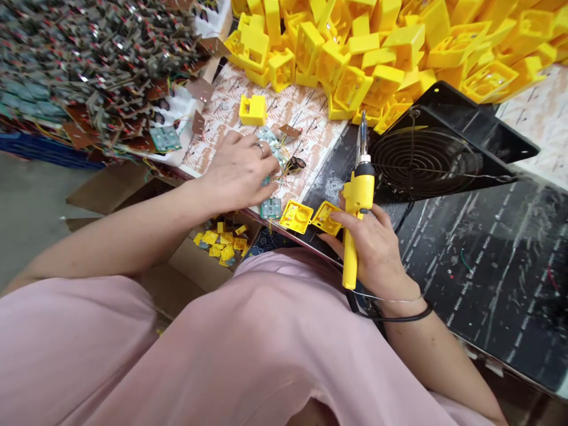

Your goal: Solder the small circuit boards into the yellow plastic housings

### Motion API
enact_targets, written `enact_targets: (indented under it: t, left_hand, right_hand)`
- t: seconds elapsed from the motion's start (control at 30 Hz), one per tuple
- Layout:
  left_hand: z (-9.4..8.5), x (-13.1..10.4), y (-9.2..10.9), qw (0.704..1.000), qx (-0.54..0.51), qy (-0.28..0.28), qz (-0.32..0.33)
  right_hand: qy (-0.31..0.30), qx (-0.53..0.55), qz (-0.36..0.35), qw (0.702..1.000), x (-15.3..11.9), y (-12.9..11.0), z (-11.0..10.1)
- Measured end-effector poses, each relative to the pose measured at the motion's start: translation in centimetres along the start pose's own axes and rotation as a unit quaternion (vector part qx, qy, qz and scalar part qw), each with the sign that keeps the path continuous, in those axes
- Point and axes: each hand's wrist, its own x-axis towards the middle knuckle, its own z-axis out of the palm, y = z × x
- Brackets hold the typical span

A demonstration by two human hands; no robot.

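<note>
My left hand (pixel 244 168) is bent over the small green circuit boards (pixel 271 141) at the table's front edge, thumb and fingers closing on one board partly hidden beneath them. Another circuit board (pixel 270 208) lies just below my thumb, wires attached. A small black round part (pixel 296 164) with thin wires is right of my fingertips. My right hand (pixel 373 239) grips a yellow soldering iron (pixel 358 195), its metal tip pointing away from me. The fingers of that hand also touch an opened yellow plastic case half (pixel 327 218); its other half (pixel 296 216) lies beside it.
A large heap of yellow plastic housings (pixel 368 53) covers the back. One housing (pixel 252 110) stands apart. A black fan (pixel 426 154) is at right. Many wired boards (pixel 102 71) are piled at left. Below the edge, a cardboard box (pixel 190 260) holds yellow pieces.
</note>
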Motion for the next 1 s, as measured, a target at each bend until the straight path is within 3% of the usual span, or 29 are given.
enact_targets:
  t: [0.1,0.17,0.23,0.37,0.43,0.5,0.6,0.67,0.8,0.9,1.0]
  left_hand:
    - [-0.9,1.2,-0.2,0.997,0.000,-0.073,0.002]
    - [-2.0,1.9,-0.7,0.995,-0.080,-0.062,-0.014]
    - [-3.2,2.6,-1.2,0.977,-0.209,0.009,-0.040]
    - [-4.8,4.8,-1.2,0.876,-0.446,0.180,-0.045]
    - [-5.1,5.9,-1.0,0.838,-0.490,0.239,-0.012]
    - [-5.1,6.4,-0.9,0.827,-0.493,0.270,0.013]
    - [-5.1,6.0,-1.0,0.855,-0.471,0.216,-0.018]
    - [-5.1,5.3,-1.1,0.895,-0.418,0.153,-0.029]
    - [-4.2,3.7,-0.5,0.963,-0.248,0.056,0.087]
    - [-2.7,2.8,0.8,0.973,-0.155,0.005,0.173]
    - [-1.3,2.3,2.1,0.975,-0.113,-0.013,0.191]
  right_hand:
    - [0.004,-0.001,0.005,1.000,-0.1,0.0,0.0]
    - [0.012,0.002,0.002,1.000,-0.1,-0.1,0.1]
    - [0.023,0.002,0.002,1.000,0.0,-0.1,0.1]
    - [0.042,-0.028,0.009,0.999,0.5,-0.1,0.2]
    - [0.034,-0.039,0.008,0.999,0.6,-0.1,0.2]
    - [0.021,-0.036,0.011,0.999,0.6,-0.1,0.2]
    - [0.014,-0.029,0.021,0.999,0.3,0.0,0.1]
    - [0.022,-0.023,0.014,0.999,0.1,0.1,0.2]
    - [0.017,0.000,-0.001,1.000,0.3,0.1,0.5]
    - [0.039,0.020,-0.003,0.999,0.7,-0.3,-0.4]
    - [0.106,0.028,0.008,0.994,0.2,-1.3,-3.0]
